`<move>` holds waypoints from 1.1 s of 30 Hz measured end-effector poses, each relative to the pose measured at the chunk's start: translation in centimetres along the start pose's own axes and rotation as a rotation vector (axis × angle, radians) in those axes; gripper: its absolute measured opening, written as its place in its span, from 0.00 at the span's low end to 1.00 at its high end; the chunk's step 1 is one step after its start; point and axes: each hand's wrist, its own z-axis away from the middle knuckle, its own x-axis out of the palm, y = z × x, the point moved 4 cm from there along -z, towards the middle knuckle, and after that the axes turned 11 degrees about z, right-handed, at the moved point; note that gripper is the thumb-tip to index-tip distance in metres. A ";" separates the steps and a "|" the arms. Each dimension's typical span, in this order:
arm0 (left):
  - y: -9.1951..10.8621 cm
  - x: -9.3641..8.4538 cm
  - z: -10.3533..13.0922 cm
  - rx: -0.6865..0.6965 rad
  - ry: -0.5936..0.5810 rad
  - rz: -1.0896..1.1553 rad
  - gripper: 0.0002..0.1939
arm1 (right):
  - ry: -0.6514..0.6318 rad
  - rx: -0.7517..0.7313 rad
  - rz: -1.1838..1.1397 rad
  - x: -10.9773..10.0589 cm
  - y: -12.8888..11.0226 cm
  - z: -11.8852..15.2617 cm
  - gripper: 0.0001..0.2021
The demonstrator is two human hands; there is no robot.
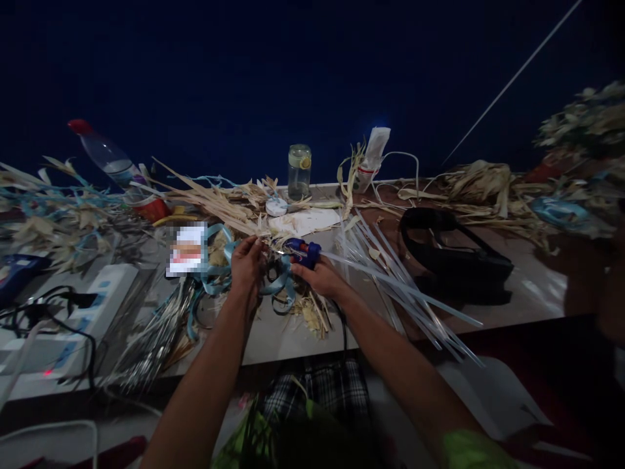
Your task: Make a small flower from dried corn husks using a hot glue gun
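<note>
My right hand (323,276) is wrapped around a blue hot glue gun (303,253), its nozzle pointing left. A long clear glue stick (400,284) sticks out of its back end. Just left of the nozzle, the fingers of my left hand (247,262) are pinched together on a pale dried husk piece (267,240), partly hidden by the fingers. Light blue ribbon (282,277) curls between and below my hands. Husk scraps (312,312) lie below the glue gun.
Spare glue sticks (439,326) overhang the front edge. A black headband device (452,260) lies right. Left are wire stems (156,339), a phone (188,249) and a power strip (97,312) with cables. A bottle (299,172) and a cup (365,176) stand behind.
</note>
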 end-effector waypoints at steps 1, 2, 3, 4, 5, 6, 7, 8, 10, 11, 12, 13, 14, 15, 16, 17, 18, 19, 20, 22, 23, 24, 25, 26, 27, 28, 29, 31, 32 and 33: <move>0.0 0.0 0.0 0.003 0.000 0.005 0.15 | 0.005 0.000 -0.009 0.0 0.0 0.0 0.14; 0.1 0.1 0.1 0.002 -0.005 0.011 0.15 | 0.011 0.001 -0.021 0.0 0.0 0.0 0.14; 0.1 0.1 0.1 -0.005 -0.011 0.014 0.15 | 0.017 0.002 -0.034 -0.1 0.0 -0.1 0.14; 0.1 0.2 0.2 -0.011 -0.016 0.013 0.15 | 0.027 0.002 -0.043 -0.1 0.0 -0.1 0.14; 0.2 0.3 0.3 -0.017 -0.021 0.006 0.15 | 0.036 0.004 -0.047 -0.1 0.0 -0.1 0.14; 0.2 0.4 0.3 -0.021 -0.025 -0.002 0.15 | 0.043 0.007 -0.049 -0.2 0.0 -0.2 0.14; 0.3 0.5 0.4 -0.022 -0.030 -0.007 0.15 | 0.047 0.008 -0.051 -0.2 -0.1 -0.2 0.14; 0.3 0.6 0.5 -0.022 -0.036 -0.011 0.14 | 0.054 0.011 -0.058 -0.3 -0.1 -0.3 0.14; 0.4 0.7 0.5 -0.020 -0.048 -0.010 0.14 | 0.058 0.016 -0.077 -0.3 -0.1 -0.3 0.14; 0.4 0.7 0.6 -0.021 -0.053 -0.008 0.14 | 0.060 0.018 -0.086 -0.3 -0.1 -0.3 0.14; 0.4 0.7 0.6 -0.021 -0.055 -0.008 0.14 | 0.063 0.021 -0.090 -0.3 -0.1 -0.3 0.14; 0.3 0.7 0.6 -0.020 -0.056 -0.008 0.14 | 0.059 0.024 -0.088 -0.3 -0.1 -0.3 0.14; 0.3 0.7 0.5 -0.019 -0.056 -0.008 0.14 | 0.051 0.024 -0.081 -0.3 -0.1 -0.3 0.14; 0.2 0.6 0.5 -0.020 -0.056 -0.008 0.14 | 0.041 0.022 -0.072 -0.2 -0.2 -0.3 0.14; 0.2 0.5 0.4 -0.016 -0.052 -0.007 0.14 | 0.033 0.019 -0.061 -0.2 -0.2 -0.2 0.15; 0.2 0.5 0.4 -0.010 -0.045 -0.007 0.14 | 0.027 0.013 -0.050 -0.2 -0.2 -0.2 0.15; 0.2 0.4 0.3 -0.006 -0.037 -0.008 0.14 | 0.023 0.004 -0.039 -0.2 -0.3 -0.1 0.15; 0.2 0.3 0.3 -0.003 -0.028 -0.012 0.14 | 0.020 -0.003 -0.030 -0.2 -0.4 -0.1 0.15; 0.3 0.2 0.2 0.000 -0.017 -0.014 0.14 | 0.016 -0.007 -0.024 -0.2 -0.5 0.0 0.15; 0.3 0.1 0.2 -0.002 0.002 -0.012 0.14 | 0.004 -0.007 -0.020 -0.1 -0.6 0.0 0.14; 0.4 0.1 0.2 -0.006 0.009 -0.009 0.14 | -0.003 -0.006 -0.022 -0.1 -0.7 0.1 0.14; 0.4 0.1 0.2 -0.007 0.013 -0.002 0.14 | -0.005 -0.004 -0.029 -0.1 -0.7 0.1 0.13; 0.4 0.1 0.2 -0.009 0.010 0.006 0.14 | -0.001 -0.002 -0.037 -0.1 -0.7 0.1 0.13; 0.4 0.2 0.2 -0.010 0.006 0.015 0.15 | 0.007 0.000 -0.046 -0.1 -0.7 0.1 0.13; 0.4 0.2 0.2 -0.011 0.004 0.024 0.15 | 0.014 0.002 -0.052 -0.1 -0.7 0.0 0.13; 0.4 0.2 0.2 -0.011 0.008 0.033 0.16 | 0.018 0.003 -0.054 -0.1 -0.7 0.0 0.14; 0.3 0.2 0.2 -0.012 0.017 0.042 0.16 | 0.020 0.002 -0.051 -0.1 -0.6 0.0 0.14; 0.3 0.2 0.2 -0.019 0.034 0.052 0.17 | 0.005 -0.006 -0.023 -0.1 -0.7 0.0 0.14; 0.3 0.3 0.3 -0.023 0.037 0.057 0.18 | -0.004 -0.008 -0.006 -0.1 -0.7 0.0 0.15; 0.3 0.3 0.3 -0.027 0.035 0.061 0.18 | -0.012 -0.009 0.011 -0.1 -0.8 0.0 0.15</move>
